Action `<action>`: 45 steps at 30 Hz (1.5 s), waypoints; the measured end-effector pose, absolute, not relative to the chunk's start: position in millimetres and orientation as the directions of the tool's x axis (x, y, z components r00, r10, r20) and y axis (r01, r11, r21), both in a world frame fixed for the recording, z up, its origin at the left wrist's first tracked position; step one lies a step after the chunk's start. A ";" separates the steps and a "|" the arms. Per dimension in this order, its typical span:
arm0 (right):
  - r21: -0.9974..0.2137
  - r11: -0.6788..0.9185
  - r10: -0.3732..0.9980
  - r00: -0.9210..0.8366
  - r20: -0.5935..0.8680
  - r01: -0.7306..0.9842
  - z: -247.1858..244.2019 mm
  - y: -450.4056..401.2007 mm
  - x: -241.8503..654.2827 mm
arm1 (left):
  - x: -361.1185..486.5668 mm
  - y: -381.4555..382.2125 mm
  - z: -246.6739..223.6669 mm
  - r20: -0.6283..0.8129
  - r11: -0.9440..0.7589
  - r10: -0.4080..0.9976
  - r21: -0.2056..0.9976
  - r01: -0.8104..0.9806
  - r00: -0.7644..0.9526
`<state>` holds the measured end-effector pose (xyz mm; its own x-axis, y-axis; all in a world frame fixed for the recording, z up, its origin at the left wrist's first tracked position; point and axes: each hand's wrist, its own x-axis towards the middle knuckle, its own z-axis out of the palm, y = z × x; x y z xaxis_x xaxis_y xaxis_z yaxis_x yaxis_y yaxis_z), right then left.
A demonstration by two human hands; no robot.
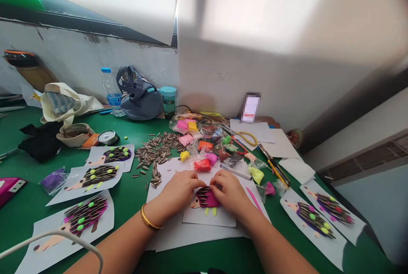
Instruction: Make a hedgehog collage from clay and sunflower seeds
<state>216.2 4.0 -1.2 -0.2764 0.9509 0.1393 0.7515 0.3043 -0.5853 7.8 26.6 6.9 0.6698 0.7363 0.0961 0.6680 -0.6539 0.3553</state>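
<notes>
A magenta clay hedgehog with a peach snout and yellow-green feet lies on a small white card. Striped sunflower seeds stick out of its back like spines. At its upper left, my left hand has its fingers bent together, tips touching the top edge. My right hand pinches at the upper right of the body. Whatever is between the fingertips of either hand is too small or hidden to make out. Beyond my left hand spreads a pile of loose sunflower seeds.
Bags of coloured clay crowd the table behind my hands, with yellow-handled scissors and a utility knife to the right. Finished-looking hedgehog cards lie left and right. A white cable crosses the lower left.
</notes>
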 end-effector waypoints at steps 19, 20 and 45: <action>-0.518 0.315 0.948 -0.294 0.126 0.795 -3.0 5.1 214.3 | 11.6 27.2 11.6 0.074 -0.640 0.749 0.339 0.690 0.659; -0.517 0.314 0.948 -0.294 0.122 0.797 -2.6 5.1 214.1 | 11.2 27.1 11.1 0.076 -0.640 0.749 0.339 0.690 0.658; -0.608 0.334 0.942 -0.225 0.251 0.721 5.1 3.1 223.1 | -38.6 77.8 9.1 0.165 -0.095 0.982 -0.004 0.995 0.094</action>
<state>223.1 3.1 5.1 -0.2245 0.9417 0.2507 0.7207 0.3336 -0.6077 -38.6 77.8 9.1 0.0943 0.9817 0.1654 0.9955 -0.0949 -0.0041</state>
